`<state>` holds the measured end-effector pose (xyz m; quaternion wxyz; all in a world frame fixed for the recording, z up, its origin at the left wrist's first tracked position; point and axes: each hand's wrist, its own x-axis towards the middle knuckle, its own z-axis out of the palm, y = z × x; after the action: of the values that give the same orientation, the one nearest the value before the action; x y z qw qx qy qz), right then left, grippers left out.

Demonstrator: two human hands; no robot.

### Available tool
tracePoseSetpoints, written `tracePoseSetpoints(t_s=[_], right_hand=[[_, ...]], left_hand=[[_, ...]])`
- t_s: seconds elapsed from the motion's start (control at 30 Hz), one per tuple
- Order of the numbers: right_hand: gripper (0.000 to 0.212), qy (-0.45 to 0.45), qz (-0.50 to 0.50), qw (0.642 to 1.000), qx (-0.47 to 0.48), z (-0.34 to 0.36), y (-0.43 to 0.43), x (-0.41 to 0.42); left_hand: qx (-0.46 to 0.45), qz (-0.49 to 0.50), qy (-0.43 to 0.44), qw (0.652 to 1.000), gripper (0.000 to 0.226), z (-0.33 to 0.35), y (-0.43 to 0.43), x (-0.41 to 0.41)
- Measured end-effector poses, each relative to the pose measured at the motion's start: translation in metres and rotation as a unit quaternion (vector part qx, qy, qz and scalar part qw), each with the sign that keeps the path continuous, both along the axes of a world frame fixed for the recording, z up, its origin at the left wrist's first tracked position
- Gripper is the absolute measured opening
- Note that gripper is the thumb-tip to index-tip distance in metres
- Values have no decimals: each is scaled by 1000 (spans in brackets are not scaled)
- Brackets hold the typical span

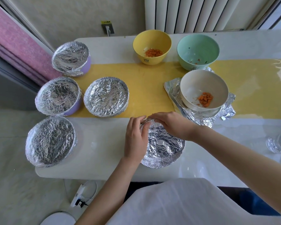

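A foil-covered bowl (165, 146) stands on the white table (104, 153) right in front of me. My left hand (135, 140) curls over its far left rim and pinches the foil there. My right hand (170, 123) lies across the far rim, fingers bent down onto the foil edge beside my left fingertips. The rim under both hands is hidden.
Several other foil-covered bowls stand at the left, the nearest one (50, 141). A white bowl with carrot pieces (203, 90) sits on a loose foil sheet (175, 93). A yellow bowl (152, 46) and a green bowl (198, 51) stand at the back. Crumpled foil (278, 142) lies far right.
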<state>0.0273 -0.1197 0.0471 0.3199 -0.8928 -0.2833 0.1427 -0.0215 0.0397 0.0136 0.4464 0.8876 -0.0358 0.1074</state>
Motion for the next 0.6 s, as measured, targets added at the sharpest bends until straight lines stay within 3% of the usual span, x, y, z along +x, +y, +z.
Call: tracePoseSetpoints(t_s=[0.13, 0.33, 0.6], right_hand=[[33, -15, -10, 1000, -10, -4, -1, -2], [32, -138, 11, 989, -57, -5, 3, -5], [33, -157, 11, 983, -95, -6, 5, -1]], left_hand=[[16, 1, -31, 999, 20, -3, 0, 0], [53, 33, -55, 997, 24, -8, -2, 0], [40, 0, -21, 999, 31, -1, 1, 2]])
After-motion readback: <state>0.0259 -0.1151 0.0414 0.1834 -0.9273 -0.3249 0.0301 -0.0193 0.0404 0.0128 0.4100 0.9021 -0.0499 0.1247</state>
